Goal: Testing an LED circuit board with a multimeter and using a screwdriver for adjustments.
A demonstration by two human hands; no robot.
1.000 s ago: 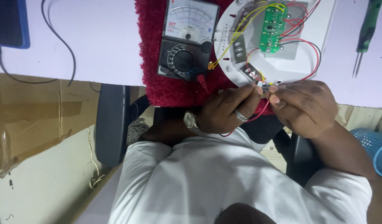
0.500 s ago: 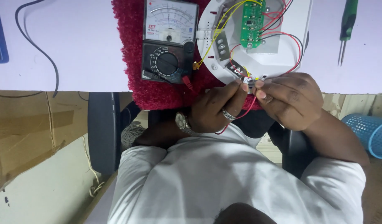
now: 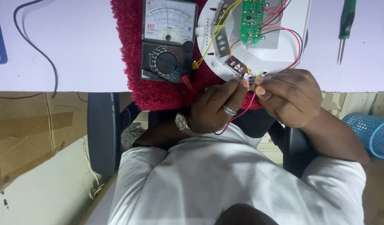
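Observation:
My left hand (image 3: 217, 109), with a ring and a wristwatch, and my right hand (image 3: 291, 100) meet at the near rim of a round white lamp base (image 3: 294, 43). Both pinch a small white wired part (image 3: 252, 80) between their fingertips. A red wire (image 3: 242, 118) loops down from that part between the hands. A green circuit board (image 3: 251, 16) with red, black and yellow leads sits on the lamp base. A black analog multimeter (image 3: 169, 39) lies on a red fluffy mat (image 3: 131, 54) just left of the lamp base.
A green-handled screwdriver (image 3: 346, 21) lies on the pale table (image 3: 75, 62) at the right. A black cable (image 3: 35, 48) curls at the left. Below the table edge are a black chair (image 3: 102, 133), cardboard (image 3: 25, 133) and a blue basket (image 3: 372, 133).
The view has shifted a little, so the table objects sit slightly further left. Both hands stay pinched on the small part at the lamp rim.

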